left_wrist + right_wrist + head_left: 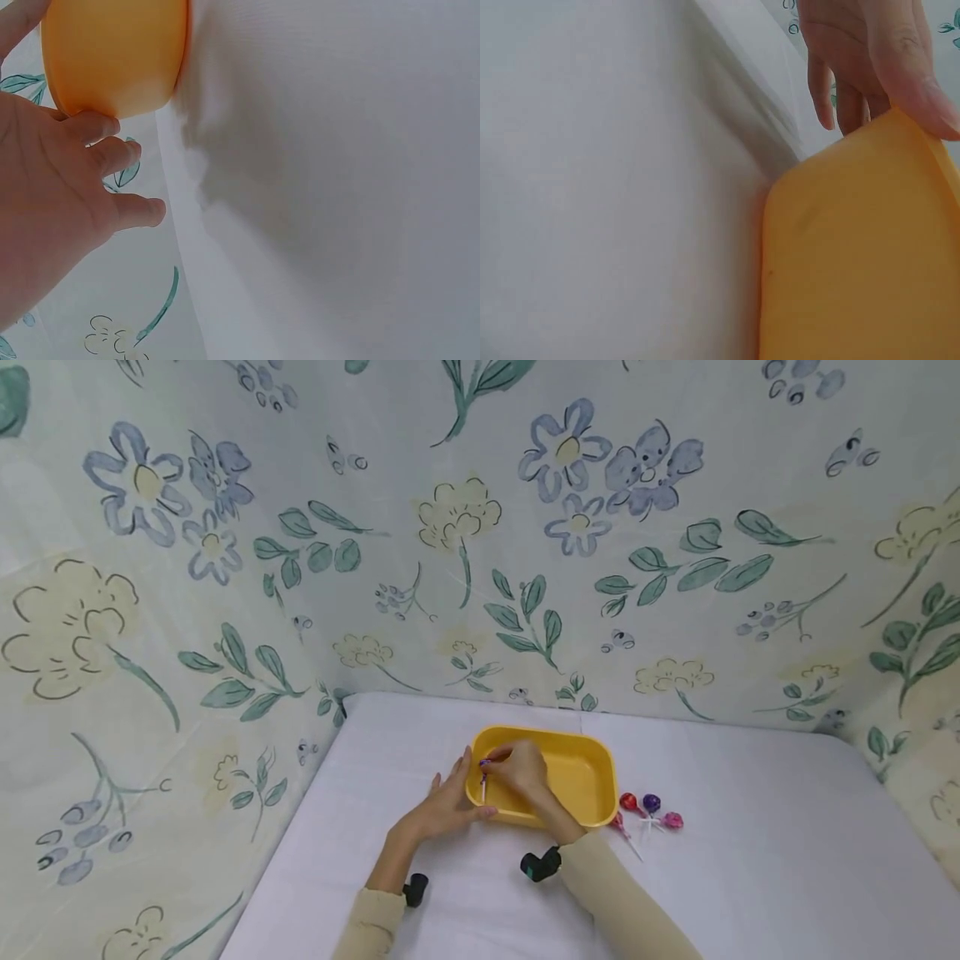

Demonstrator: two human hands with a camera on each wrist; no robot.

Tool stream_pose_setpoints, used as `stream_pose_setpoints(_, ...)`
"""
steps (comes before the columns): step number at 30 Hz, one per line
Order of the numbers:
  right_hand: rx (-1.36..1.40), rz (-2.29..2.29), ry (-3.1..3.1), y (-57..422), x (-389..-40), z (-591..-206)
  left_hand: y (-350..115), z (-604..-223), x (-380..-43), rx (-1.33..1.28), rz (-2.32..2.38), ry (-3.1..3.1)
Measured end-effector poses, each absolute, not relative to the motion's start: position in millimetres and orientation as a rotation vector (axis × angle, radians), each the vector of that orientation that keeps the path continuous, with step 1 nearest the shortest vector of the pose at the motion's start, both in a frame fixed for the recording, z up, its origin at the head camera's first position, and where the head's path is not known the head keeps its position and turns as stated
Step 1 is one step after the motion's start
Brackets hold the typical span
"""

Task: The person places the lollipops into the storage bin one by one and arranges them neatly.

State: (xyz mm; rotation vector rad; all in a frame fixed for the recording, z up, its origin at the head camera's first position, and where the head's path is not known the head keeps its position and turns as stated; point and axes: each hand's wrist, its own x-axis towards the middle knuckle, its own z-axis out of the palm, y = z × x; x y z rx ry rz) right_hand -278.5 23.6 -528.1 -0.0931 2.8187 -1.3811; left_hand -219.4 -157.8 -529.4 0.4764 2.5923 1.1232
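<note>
A yellow tray (577, 777) stands on the white-covered table. My left hand (450, 802) rests against its left end with spread, fairly straight fingers, the thumb at the front wall. In the left wrist view, the fingers (112, 154) touch the tray's rounded end (120, 60). My right hand (519, 768) reaches inside over the tray's left part and pinches a purple-wrapped lollipop (483, 787), its white stick pointing toward me. The right wrist view shows the tray's outer wall (855, 247) and my left thumb at its rim; the right hand is out of that view.
Just right of the tray lie several lollipops: a red one (627, 801), a dark purple one (652, 803) and a pink one (672, 820) among them, sticks crossing. A floral cloth (480, 568) hangs behind the table and along its left side.
</note>
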Motion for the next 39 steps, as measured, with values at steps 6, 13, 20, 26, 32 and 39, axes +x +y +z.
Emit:
stream_pose_setpoints(6,-0.039,-1.292,2.864,16.3,-280.2,-529.0,-157.6,-527.2,-219.2,0.497,1.134,2.567)
stream_pose_setpoints(13,-0.036,-1.291,2.864,16.0,-280.1,-530.0,-156.2,-525.3,-219.2,0.479,1.108,2.582)
stream_pose_setpoints(20,-0.052,-1.331,2.796,17.0,-279.4,-529.4,-156.0,-527.2,-220.0,0.483,1.107,2.582)
stream_pose_setpoints(26,-0.067,-1.311,2.794,16.6,-281.0,-532.2,-156.4,-527.7,-220.6,0.482,1.115,2.582)
stream_pose_setpoints(32,-0.071,-1.336,2.767,15.5,-280.4,-531.7,-157.5,-527.5,-220.1,0.490,1.121,2.577)
stream_pose_setpoints(39,-0.078,-1.304,2.757,16.9,-280.5,-528.4,-157.7,-528.7,-220.8,0.460,1.111,2.573)
